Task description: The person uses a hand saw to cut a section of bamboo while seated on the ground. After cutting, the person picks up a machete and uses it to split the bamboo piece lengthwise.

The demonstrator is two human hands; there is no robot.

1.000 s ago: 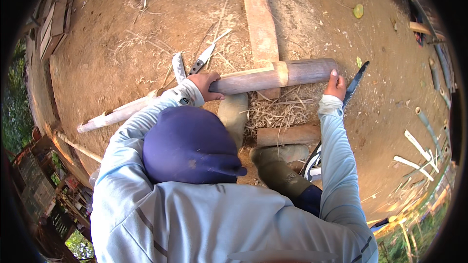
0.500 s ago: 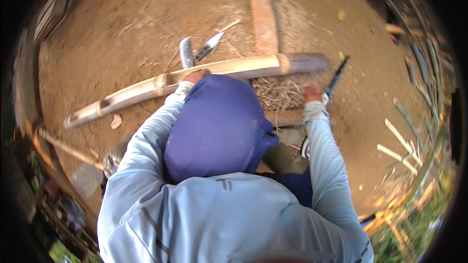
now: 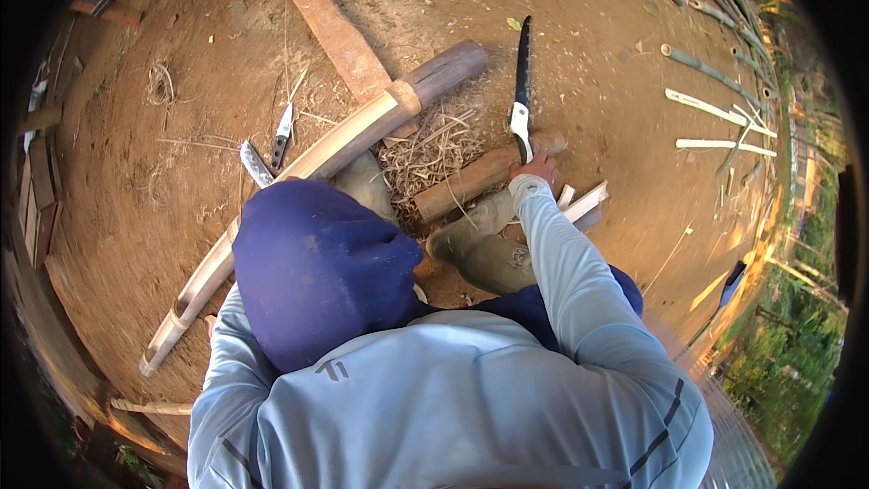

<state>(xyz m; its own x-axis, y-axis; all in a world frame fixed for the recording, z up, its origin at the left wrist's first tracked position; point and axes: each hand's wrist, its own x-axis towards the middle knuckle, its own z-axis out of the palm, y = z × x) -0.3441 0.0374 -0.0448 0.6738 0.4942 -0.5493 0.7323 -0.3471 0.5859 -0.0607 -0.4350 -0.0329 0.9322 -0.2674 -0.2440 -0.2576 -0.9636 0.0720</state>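
Bamboo [image 3: 299,190], a long pale split culm, lies on the packed dirt floor [image 3: 163,217], running from lower left up to a round log [image 3: 444,72]; the left hand is hidden under the blue hood [image 3: 317,272], so its fingers cannot be judged. Right hand [image 3: 539,167] grips the saw [image 3: 521,91], fingers wrapped on its white handle, the dark toothed blade pointing up, just right of the bamboo.

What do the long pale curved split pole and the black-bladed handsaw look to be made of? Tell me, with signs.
Long pale curved split pole: probably bamboo, a raw, matt, hollow half-round with node rings. Black-bladed handsaw: likely dark-coated metal blade; the white handle, held by the right hand, looks plastic, though uncertain.
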